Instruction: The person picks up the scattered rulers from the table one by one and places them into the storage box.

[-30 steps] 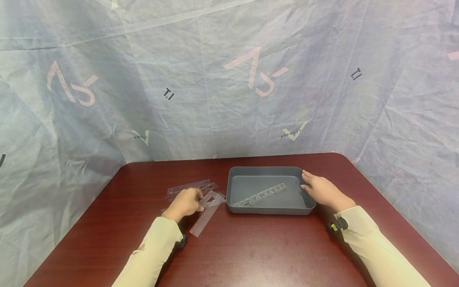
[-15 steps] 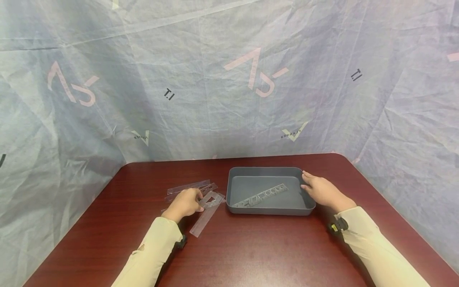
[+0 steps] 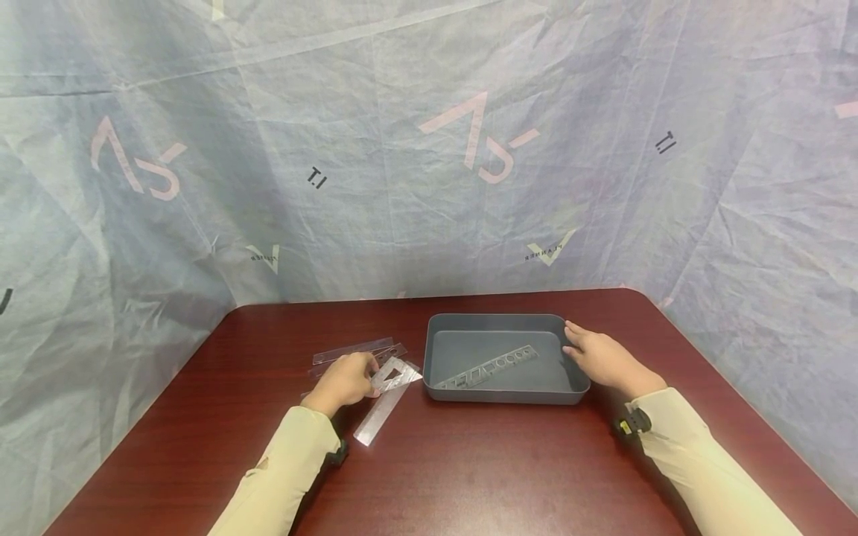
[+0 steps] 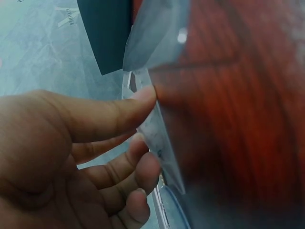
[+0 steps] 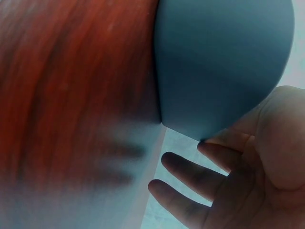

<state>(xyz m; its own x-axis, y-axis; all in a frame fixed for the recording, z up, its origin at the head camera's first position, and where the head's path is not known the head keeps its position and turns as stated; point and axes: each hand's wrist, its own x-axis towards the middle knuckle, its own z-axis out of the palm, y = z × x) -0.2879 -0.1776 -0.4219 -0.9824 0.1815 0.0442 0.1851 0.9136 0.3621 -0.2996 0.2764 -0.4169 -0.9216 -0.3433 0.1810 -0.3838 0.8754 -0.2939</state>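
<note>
My left hand [image 3: 343, 381] pinches a clear triangular set square [image 3: 395, 374] between thumb and fingers, left of the grey tray [image 3: 506, 395]. Under the set square a clear ruler [image 3: 379, 418] slants toward the table's front. In the left wrist view the left hand's thumb lies on the clear plastic [image 4: 157, 136], other fingers curled behind it. My right hand [image 3: 613, 363] rests on the tray's right wall; the right wrist view shows its fingers [image 5: 193, 174] spread by the tray's corner [image 5: 214, 71]. Inside the tray lies a clear stencil ruler [image 3: 492, 366].
More clear rulers [image 3: 351, 351] lie behind the left hand on the dark red table [image 3: 462, 461]. Their ends pass partly under that hand. A pale printed cloth [image 3: 402, 208] hangs around the table's back and sides.
The set square has tilted slightly and catches the light, and the ruler under it looks brighter. Both hands stay almost in place; the tray's position on the table looks unchanged.
</note>
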